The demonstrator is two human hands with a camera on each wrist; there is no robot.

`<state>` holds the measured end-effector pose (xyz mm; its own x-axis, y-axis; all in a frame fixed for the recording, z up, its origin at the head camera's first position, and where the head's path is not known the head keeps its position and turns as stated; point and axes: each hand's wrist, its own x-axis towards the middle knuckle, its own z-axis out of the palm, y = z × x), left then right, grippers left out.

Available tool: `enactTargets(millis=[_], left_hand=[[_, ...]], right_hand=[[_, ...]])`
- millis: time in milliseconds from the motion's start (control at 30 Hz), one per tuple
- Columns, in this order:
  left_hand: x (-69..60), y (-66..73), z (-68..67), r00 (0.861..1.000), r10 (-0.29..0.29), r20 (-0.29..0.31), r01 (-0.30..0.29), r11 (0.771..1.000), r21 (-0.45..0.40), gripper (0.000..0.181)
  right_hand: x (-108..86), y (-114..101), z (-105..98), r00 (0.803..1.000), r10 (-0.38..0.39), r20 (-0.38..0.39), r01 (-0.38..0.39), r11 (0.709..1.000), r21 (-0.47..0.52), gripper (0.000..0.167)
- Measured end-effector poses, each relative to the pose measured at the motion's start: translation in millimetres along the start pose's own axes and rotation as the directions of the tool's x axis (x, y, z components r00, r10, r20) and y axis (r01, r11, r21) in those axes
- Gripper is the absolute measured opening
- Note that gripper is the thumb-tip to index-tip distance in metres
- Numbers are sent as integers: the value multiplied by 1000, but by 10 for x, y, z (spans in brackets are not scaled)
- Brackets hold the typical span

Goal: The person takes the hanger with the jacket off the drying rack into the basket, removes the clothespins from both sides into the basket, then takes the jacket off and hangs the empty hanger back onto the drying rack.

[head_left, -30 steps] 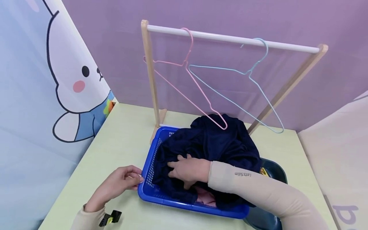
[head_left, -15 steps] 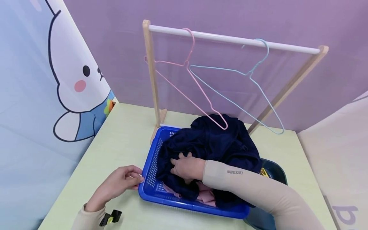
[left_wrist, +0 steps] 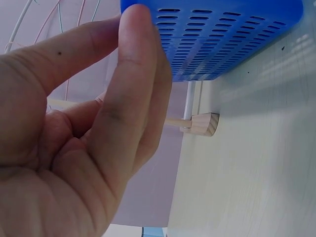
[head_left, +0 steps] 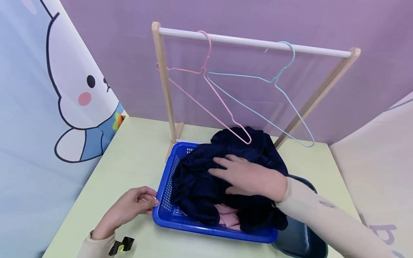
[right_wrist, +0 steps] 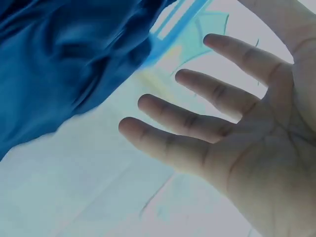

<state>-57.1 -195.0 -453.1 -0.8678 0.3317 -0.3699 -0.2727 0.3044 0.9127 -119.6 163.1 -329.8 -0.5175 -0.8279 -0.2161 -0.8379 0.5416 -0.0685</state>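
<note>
A blue plastic basket (head_left: 180,227) with perforated sides holds a heap of navy-blue cloth (head_left: 200,190), and a piece of pink cloth (head_left: 228,217) peeks out at its front. My left hand (head_left: 130,208) pinches the basket's left rim between thumb and fingertips; the left wrist view shows the same grip on the blue rim (left_wrist: 222,15). Over the navy cloth hovers my right hand (head_left: 246,175), fingers spread and straight. In the right wrist view the palm (right_wrist: 276,163) holds nothing, and the cloth (right_wrist: 74,59) lies apart from the fingertips.
Behind the basket stands a wooden rack with a white bar (head_left: 251,42). A pink hanger (head_left: 206,71) and a light-blue hanger (head_left: 274,80) hang from it, their lower corners near the cloth. A dark green tub (head_left: 297,233) sits at the right, partly under my right arm.
My right hand has lifted off the navy cloth and moved right and back, its fingers opening out. The left hand stays at the basket rim.
</note>
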Motion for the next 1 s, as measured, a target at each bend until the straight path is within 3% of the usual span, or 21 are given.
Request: enactTargets(millis=[267, 367, 433, 533, 633, 800, 1000], left_hand=[[2, -2, 7, 1000, -7, -3, 7, 1000, -2, 36], [9, 3, 11, 1000, -6, 1, 6, 1000, -2, 36], [12, 10, 10, 1000, -3, 2, 3, 1000, -1, 36], [15, 22, 7, 1000, -1, 1, 1, 1000, 2, 35], [14, 27, 5, 1000, -1, -2, 1, 1000, 2, 34], [10, 15, 5, 1000, -3, -4, 3, 1000, -4, 33], [-1, 2, 0, 1000, -7, -6, 7, 1000, -2, 34]], right_hand=[[-606, 441, 197, 983, 108, -151, -89, 988, 125, 63], [-826, 577, 306, 962, 222, -158, -192, 963, 187, 62], [-962, 654, 390, 933, 336, -128, -296, 919, 260, 64], [-1134, 750, 541, 868, 491, -77, -429, 819, 380, 71], [-1251, 815, 716, 813, 579, -65, -481, 730, 485, 77], [-1341, 853, 971, 779, 620, -94, -441, 648, 622, 72], [-1331, 851, 1111, 746, 662, -78, -370, 509, 777, 61]])
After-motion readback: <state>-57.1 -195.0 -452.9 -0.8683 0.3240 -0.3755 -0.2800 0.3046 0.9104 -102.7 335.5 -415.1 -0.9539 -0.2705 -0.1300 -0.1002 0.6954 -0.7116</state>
